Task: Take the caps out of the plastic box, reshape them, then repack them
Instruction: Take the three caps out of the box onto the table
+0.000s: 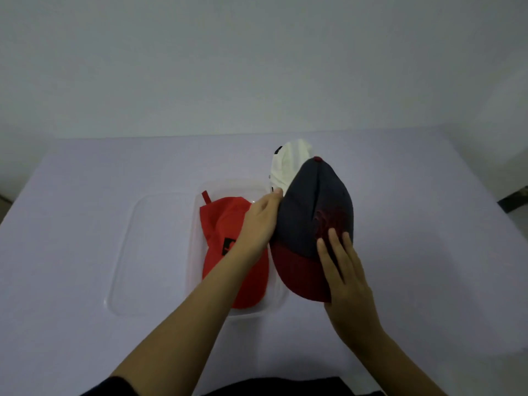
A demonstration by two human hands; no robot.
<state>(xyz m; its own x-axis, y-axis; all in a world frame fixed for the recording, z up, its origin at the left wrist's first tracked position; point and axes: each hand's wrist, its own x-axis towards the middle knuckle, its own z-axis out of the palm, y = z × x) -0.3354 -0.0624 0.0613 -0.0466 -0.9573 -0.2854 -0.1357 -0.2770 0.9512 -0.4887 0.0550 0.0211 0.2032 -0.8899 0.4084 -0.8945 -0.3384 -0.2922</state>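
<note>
Holding 1 navy cap [311, 212], 2 hands [258, 224]; 3 caps total.

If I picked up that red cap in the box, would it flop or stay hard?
Probably floppy on top: the red cap lies flattened and creased in the plastic box. Its brim looks smooth and flat, so it would likely stay stiffer. It is cloth, so probably light and unlikely to roll away.
</note>
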